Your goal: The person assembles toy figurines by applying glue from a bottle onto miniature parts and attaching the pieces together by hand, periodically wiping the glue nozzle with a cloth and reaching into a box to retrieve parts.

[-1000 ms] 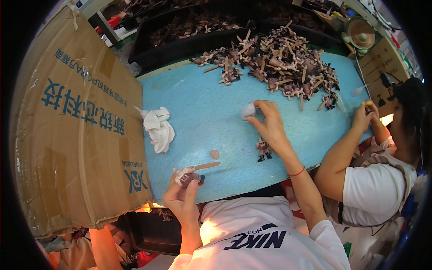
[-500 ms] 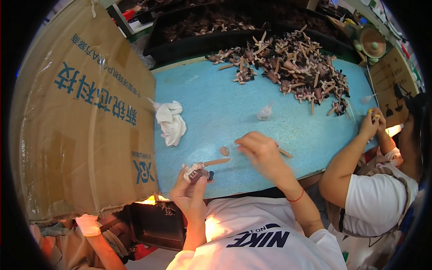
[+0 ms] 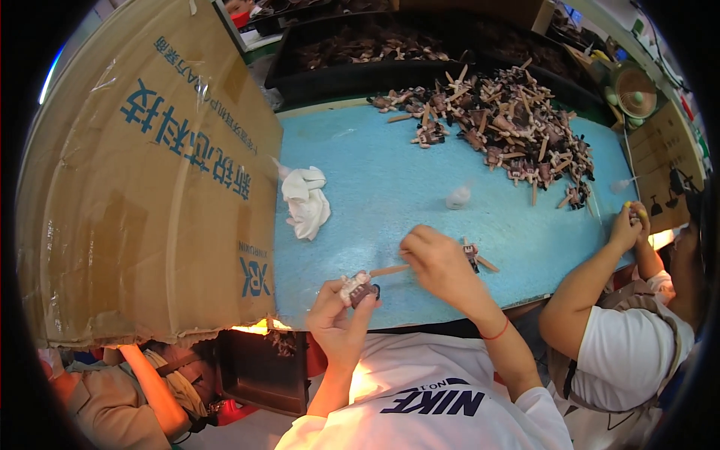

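Note:
My left hand (image 3: pixel 337 315) is closed around a small toy figure (image 3: pixel 360 291) with a pale upper part and a dull brown-purple body. A long flat tan piece (image 3: pixel 388 271) sticks out from the figure toward my right hand. My right hand (image 3: pixel 442 266) is pinched just beyond that piece's tip, above the blue tabletop (image 3: pixel 375 202); what its fingertips hold, if anything, is hidden. Right beside it lies another toy figure (image 3: pixel 471 253) with a tan piece, partly covered by the hand. A small translucent squeeze bottle (image 3: pixel 458 197) stands farther back.
A big pile of similar figures (image 3: pixel 517 127) covers the far right of the table, with black bins (image 3: pixel 315 84) behind. At left a tall cardboard box (image 3: pixel 217 217) borders the table, a crumpled white cloth (image 3: pixel 306 206) beside it. A co-worker's hands (image 3: pixel 628 226) work at right, near a fan (image 3: pixel 634 91).
The view has shifted, moving the scene rightward. My right hand's fingers have come close to the tan piece's tip. The small oval tan disc seen on the table before no longer shows.

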Tool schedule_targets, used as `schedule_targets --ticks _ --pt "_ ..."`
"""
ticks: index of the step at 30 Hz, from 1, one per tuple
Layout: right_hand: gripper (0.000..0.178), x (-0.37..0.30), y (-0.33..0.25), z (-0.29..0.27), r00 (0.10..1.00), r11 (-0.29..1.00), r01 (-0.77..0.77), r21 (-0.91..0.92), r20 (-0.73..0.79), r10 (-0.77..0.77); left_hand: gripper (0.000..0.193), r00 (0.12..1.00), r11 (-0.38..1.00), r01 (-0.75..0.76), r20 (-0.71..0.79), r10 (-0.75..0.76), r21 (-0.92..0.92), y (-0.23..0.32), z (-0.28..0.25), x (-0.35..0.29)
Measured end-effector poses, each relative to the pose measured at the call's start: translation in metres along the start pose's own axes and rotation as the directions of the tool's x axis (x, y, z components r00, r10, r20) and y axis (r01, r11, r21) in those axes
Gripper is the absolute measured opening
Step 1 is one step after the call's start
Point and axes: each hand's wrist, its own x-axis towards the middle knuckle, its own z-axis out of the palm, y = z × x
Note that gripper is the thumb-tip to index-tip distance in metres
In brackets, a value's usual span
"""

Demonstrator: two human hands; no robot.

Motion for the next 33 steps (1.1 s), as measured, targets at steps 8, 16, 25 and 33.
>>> schedule_targets --ticks 8,16,25,33 --pt "0.019 -0.035 -0.040 -0.057 0.890 0.401 -0.292 0.868 0.093 0.446 0.034 0.945 0.865 -0.311 0.034 0.324 0.395 -0.002 0.019 -0.001" --pt "0.019 -0.036 -0.065 -0.052 0.888 0.068 -0.308 0.949 0.261 0.378 0.043 0.883 0.726 -0.446 0.126 0.452 0.523 -0.003 0.021 -0.004" --pt "0.015 -0.038 -0.064 -0.039 0.866 -0.031 -0.314 0.949 0.299 0.401 0.043 0.886 0.716 -0.451 0.168 0.432 0.533 0.002 0.020 -0.005" --pt "0.011 -0.035 -0.070 -0.029 0.812 -0.021 -0.305 0.952 0.272 0.517 0.042 0.871 0.684 -0.479 0.200 0.449 0.550 0.001 0.020 -0.003"
